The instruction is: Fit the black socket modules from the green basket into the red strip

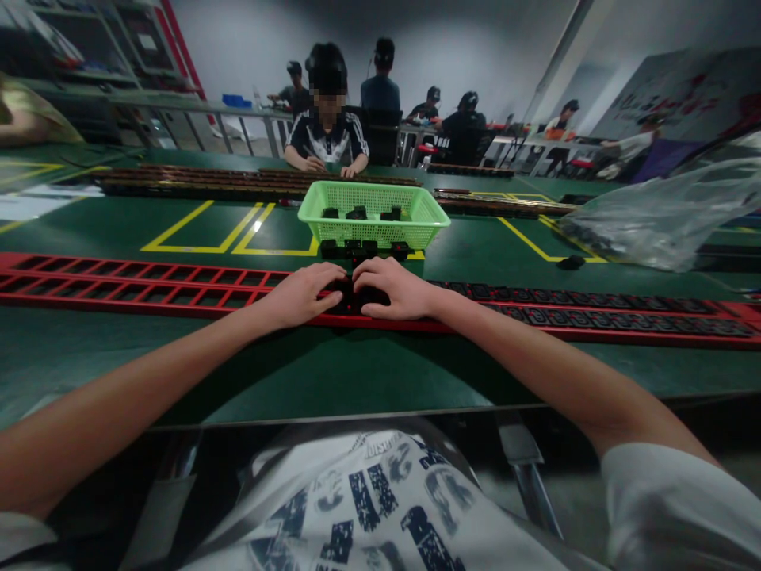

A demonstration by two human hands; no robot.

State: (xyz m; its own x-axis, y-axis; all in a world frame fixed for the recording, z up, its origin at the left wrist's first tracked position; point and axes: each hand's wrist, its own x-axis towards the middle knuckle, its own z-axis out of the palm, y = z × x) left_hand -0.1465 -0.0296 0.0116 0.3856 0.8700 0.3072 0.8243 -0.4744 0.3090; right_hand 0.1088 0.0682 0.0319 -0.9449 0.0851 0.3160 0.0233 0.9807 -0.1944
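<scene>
A long red frame (112, 301) with two rows of compartments lies across the green table. Its left part shows bare openings, while black parts (571, 309) fill the right part. At the middle of the frame, my left hand (309, 293) curls its fingers at a dark part (349, 297). My right hand (398, 289) is bent over the same spot from the right, thumb below the fingers. The fingertips partly hide what they touch. Just beyond the hands, several black parts (372, 247) stand in front of a green basket (373, 230), which holds more black pieces.
Stacked dark strips (208, 184) run along the far side of the table. A clear plastic bag (659, 222) lies at the right, near a small black piece (571, 262). One person (328, 135) sits opposite; others are farther back.
</scene>
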